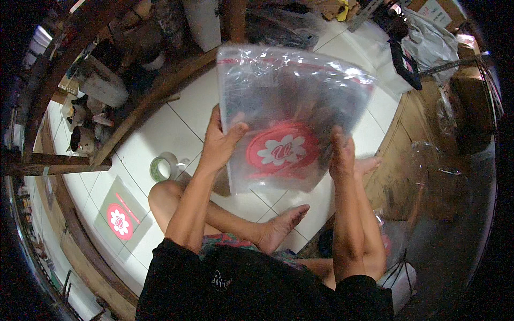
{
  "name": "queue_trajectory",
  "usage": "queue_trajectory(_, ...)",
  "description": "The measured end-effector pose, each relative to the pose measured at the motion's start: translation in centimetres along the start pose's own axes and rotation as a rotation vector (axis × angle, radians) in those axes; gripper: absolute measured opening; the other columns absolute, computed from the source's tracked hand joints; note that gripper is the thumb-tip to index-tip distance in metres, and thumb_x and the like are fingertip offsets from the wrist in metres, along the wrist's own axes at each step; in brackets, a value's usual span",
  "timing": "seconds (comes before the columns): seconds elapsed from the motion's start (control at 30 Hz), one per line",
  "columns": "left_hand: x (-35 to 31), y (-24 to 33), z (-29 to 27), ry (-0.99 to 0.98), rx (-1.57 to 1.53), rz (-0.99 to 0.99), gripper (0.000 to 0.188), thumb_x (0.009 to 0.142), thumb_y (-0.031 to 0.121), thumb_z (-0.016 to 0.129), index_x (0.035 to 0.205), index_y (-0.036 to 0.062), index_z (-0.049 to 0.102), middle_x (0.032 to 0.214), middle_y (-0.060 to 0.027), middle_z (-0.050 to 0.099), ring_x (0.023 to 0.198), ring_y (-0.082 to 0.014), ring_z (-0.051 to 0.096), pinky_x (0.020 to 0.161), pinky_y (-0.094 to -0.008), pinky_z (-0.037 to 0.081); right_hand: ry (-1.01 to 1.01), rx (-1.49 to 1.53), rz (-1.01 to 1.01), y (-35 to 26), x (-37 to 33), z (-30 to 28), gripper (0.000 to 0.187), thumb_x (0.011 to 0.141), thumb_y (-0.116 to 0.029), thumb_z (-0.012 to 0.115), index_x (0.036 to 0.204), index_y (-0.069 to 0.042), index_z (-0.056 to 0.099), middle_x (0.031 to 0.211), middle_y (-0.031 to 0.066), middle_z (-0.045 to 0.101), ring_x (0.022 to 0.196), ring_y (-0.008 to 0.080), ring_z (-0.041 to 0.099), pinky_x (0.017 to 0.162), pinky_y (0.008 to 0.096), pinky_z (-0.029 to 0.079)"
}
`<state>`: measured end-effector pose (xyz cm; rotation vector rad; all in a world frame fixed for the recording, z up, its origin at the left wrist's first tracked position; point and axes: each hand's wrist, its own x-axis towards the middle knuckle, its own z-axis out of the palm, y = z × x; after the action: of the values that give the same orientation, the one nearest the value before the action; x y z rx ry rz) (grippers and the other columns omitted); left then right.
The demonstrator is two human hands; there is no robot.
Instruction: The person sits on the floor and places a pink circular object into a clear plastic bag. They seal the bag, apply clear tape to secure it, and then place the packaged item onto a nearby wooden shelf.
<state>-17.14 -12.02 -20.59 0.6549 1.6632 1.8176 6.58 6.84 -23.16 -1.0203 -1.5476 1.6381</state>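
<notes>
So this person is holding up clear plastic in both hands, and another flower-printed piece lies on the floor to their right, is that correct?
Not quite: the flower-printed piece lies on the tiled floor to their left, not right, as the head view shows. The left hand and right hand do both hold up the clear plastic.

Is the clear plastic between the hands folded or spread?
Spread: the clear plastic shows as one broad sheet, left hand and right hand at opposite side edges.

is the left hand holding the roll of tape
No, the left hand grips the left edge of the clear plastic packet, and the roll of tape sits apart on the tiled floor.
</notes>
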Motion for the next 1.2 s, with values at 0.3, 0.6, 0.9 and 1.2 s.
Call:
queue_trajectory(0.3, -4.3, 1.5, -4.7, -0.291, 0.155, 0.005, 0.081, 0.069, 0.027, 0.087, 0.134, 0.0002, 0.046, 0.122, -0.0111, 0.058, 0.114, -0.0209, 0.055, 0.099, -0.0352, 0.044, -0.070, 0.439, -0.446, -6.6, -5.7, 1.7, 0.069, 0.088, -0.050, 0.069, 0.132, -0.002, 0.048, 0.116, 0.0082, 0.060, 0.100, 0.0203, 0.058, 0.091, 0.0365, 0.048)
queue_trajectory(0.6, -5.4, -2.5, -4.6, -0.281, 0.309, 0.031, 0.069, 0.070, 0.019, 0.087, 0.126, -0.0011, 0.053, 0.113, -0.0114, 0.063, 0.105, -0.0204, 0.059, 0.094, -0.0348, 0.047, -0.087, 0.430, -0.522, -6.4, -7.2, 3.2, 0.070, 0.089, -0.052, 0.066, 0.133, 0.000, 0.048, 0.117, 0.0092, 0.060, 0.102, 0.0212, 0.058, 0.091, 0.0369, 0.048)
queue_trajectory(0.9, -6.4, 0.9, -3.2, -0.188, 0.226, -0.103, 0.072, 0.065, 0.016, 0.089, 0.125, -0.0012, 0.053, 0.113, -0.0086, 0.064, 0.101, -0.0190, 0.060, 0.091, -0.0324, 0.049, -0.099, 0.354, -0.482, -5.6, -6.5, 2.6, 0.072, 0.090, -0.054, 0.063, 0.133, 0.001, 0.049, 0.119, 0.0102, 0.059, 0.103, 0.0222, 0.058, 0.091, 0.0373, 0.048)
queue_trajectory(1.2, -5.6, -2.8, -4.9, -0.273, 0.259, -0.128, 0.063, 0.070, 0.019, 0.085, 0.122, -0.0014, 0.057, 0.107, -0.0108, 0.067, 0.102, -0.0212, 0.062, 0.095, -0.0354, 0.047, -0.123, 0.278, -0.429, -4.3, -5.3, 3.3, 0.073, 0.091, -0.056, 0.061, 0.134, 0.003, 0.049, 0.120, 0.0112, 0.058, 0.105, 0.0231, 0.057, 0.091, 0.0377, 0.048)
